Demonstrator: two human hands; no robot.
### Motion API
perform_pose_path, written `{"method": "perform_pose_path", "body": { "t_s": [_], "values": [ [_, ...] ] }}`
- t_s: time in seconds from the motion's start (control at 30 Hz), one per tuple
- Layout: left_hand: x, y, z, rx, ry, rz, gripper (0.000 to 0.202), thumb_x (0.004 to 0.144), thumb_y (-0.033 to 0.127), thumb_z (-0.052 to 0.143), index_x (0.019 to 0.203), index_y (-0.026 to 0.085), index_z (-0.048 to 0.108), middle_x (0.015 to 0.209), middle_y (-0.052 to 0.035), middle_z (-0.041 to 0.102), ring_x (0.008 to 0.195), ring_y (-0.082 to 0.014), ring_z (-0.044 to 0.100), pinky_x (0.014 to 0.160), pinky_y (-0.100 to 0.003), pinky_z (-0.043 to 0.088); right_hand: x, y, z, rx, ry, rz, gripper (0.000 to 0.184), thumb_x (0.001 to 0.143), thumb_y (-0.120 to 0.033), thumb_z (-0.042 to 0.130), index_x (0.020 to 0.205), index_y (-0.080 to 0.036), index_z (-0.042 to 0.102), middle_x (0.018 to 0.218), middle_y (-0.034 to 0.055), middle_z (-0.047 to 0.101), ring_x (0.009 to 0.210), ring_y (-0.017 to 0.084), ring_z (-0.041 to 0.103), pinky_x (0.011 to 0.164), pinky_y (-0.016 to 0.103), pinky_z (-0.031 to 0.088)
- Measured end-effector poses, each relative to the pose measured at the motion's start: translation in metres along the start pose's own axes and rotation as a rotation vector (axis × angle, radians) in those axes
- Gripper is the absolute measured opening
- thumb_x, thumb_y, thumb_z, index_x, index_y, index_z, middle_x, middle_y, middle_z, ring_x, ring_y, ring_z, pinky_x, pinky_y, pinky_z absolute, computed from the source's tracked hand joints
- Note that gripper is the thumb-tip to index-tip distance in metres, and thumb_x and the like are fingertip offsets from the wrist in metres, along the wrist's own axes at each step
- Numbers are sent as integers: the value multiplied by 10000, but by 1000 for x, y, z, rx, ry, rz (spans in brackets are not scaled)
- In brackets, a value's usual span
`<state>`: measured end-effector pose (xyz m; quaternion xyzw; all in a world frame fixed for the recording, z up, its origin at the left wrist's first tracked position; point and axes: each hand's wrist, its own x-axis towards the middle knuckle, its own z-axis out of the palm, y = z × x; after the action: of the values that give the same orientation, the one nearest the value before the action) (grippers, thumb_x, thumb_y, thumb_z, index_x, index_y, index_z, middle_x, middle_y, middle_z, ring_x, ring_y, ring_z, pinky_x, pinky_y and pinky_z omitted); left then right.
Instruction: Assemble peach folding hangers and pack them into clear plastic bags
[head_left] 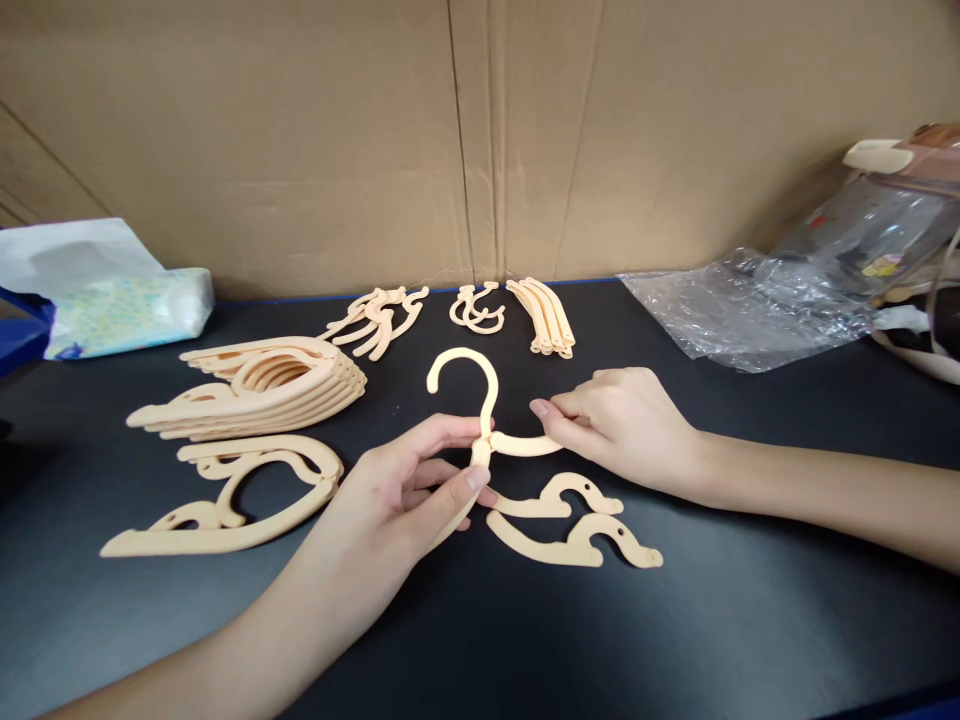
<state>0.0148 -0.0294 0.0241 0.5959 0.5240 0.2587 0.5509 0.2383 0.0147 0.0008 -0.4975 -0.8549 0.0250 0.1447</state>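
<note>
Hanger (486, 440) held up over black table (720, 620), between both hands. Middle joint pinched by left hand (405, 500), thumb in front; side arm (521, 444) pinched by right hand (611, 425). Joint best kept still, side arm best turned gently, so nothing gets bent. Two loose pieces (532, 547), lying just nearer than right hand, should not be bumped. Left side crowded by folded hangers (322, 398); back edge blocked by cardboard wall (300, 150). More room left at front right.
</note>
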Motion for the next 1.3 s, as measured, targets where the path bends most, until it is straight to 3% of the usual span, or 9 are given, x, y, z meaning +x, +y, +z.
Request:
{"method": "perform_pose_path", "body": {
  "t_s": [0.13,0.23,0.37,0.53,0.63,0.8,0.9,1.07,1.3],
  "values": [
    [-2,-2,3,106,48,7,586,831,454,664,1348,217,524,881,-25,701,616,-128,601,550,-210,509,3,2,-6,45,35,48,588,987,-443,328,474,-180,443,414,-29,354,415,93,284,529,273,197],
    [-4,-5,3,213,88,112,573,849,425,671,1377,262,520,1017,-21,678,540,-81,522,498,-201,487,7,5,-18,-46,149,32,565,977,-442,350,489,-189,480,423,-15,397,426,109,349,523,283,194],
    [-7,-8,1,421,74,352,416,924,353,615,1333,315,554,1038,9,659,732,-115,602,579,-188,504,6,18,-36,-159,254,-11,575,979,-455,345,474,-195,437,410,-8,358,413,120,325,503,302,179],
    [-2,-16,-2,671,78,650,277,982,171,502,1210,279,616,1080,10,687,1020,-155,596,879,-264,466,-12,48,-39,-204,178,-186,530,1004,-392,345,514,-198,406,450,-13,406,449,124,376,539,299,258],
    [3,-21,-3,783,88,748,287,988,115,465,1176,270,618,1091,13,704,1044,-169,575,885,-301,416,-22,60,-35,-237,159,-341,479,1020,-343,347,576,-205,465,510,-15,462,493,128,378,597,296,322],
    [4,-22,0,862,63,798,330,972,36,437,1188,245,575,1153,8,696,1015,-159,575,847,-301,364,-26,58,-35,-235,167,-565,608,993,-654,227,686,-213,511,618,6,524,621,165,439,698,342,364],
    [3,-20,2,874,7,819,358,959,5,441,1201,243,556,1183,19,697,1023,-147,575,843,-288,353,-28,47,-37,-373,226,-639,613,922,-746,322,754,-209,563,707,40,599,696,198,506,769,387,389],
    [0,-17,3,852,-52,841,391,948,-16,429,1212,250,541,1172,22,710,1006,-144,593,818,-288,361,-36,37,-34,-446,376,-535,390,936,-586,499,940,-208,596,1133,131,677,1042,289,599,993,488,386],
    [-1,-13,4,814,-167,844,341,976,44,428,1234,238,535,1267,-3,683,1065,-151,600,848,-293,374,-34,43,-29,-533,436,-169,520,943,-530,523,1276,-131,494,1423,268,483,1247,432,506,939,562,424]
  ]
}}
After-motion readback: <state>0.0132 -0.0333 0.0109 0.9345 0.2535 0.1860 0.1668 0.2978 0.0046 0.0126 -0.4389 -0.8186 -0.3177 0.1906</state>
